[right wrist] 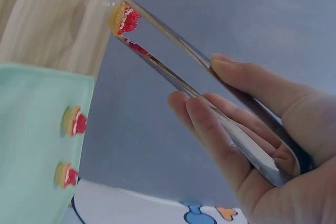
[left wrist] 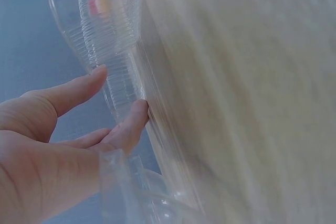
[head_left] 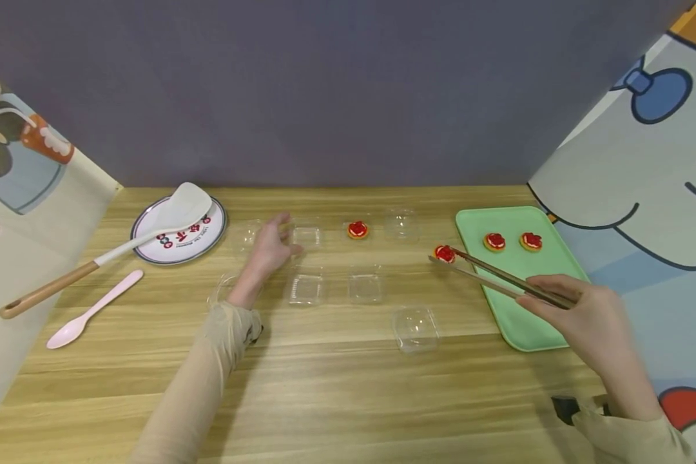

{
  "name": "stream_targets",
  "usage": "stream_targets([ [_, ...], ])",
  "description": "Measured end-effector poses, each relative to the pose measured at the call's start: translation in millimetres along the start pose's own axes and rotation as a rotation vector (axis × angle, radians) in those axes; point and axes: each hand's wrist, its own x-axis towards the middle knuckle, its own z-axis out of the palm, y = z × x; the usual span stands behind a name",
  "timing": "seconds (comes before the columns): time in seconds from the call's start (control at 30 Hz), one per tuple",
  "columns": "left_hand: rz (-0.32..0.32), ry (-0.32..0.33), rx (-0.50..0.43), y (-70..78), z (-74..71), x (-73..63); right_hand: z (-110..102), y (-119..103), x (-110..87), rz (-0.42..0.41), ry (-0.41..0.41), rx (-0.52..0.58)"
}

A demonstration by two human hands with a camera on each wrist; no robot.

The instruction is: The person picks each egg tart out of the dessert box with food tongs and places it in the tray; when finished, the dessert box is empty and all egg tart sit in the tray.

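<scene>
My right hand (head_left: 586,322) grips metal tongs (right wrist: 178,80), whose tips hold a small tart with red topping (head_left: 444,254) left of the green tray (head_left: 533,303). Two similar tarts, a nearer one (head_left: 495,241) and a farther one (head_left: 531,241), sit on that tray. My left hand (head_left: 271,246) reaches over the table beside a clear plastic box (head_left: 306,237), thumb and fingers spread apart. In the left wrist view the fingertips are at the box's edge; whether they touch it I cannot tell. Another tart (head_left: 357,229) sits in a clear box to the right.
Several more clear plastic boxes stand about, including one in the near row (head_left: 364,288) and one closer to me (head_left: 415,328). At left are a patterned plate (head_left: 200,241) with a white ladle (head_left: 188,203) across it, and a pink spoon (head_left: 95,309). A grey wall (head_left: 325,96) rises behind.
</scene>
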Motion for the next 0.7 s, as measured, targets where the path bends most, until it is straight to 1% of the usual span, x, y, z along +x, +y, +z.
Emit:
stream_targets([
  [0.1, 0.001, -0.001, 0.002, -0.1, 0.3, 0.6, -5, 5, -6.1, 0.025, 0.007, -0.026],
  [0.37, -0.004, -0.010, 0.001, -0.9, 0.7, 1.5, -15, 20, -24.1, 0.095, 0.029, -0.138],
  [0.5, -0.005, -0.013, 0.002, -1.4, 0.4, 1.6, -19, 28, -31.3, 0.102, 0.065, -0.179],
  [0.7, -0.007, -0.012, 0.008, -0.8, -0.4, 0.9, -22, 36, -38.5, 0.130, 0.086, -0.265],
])
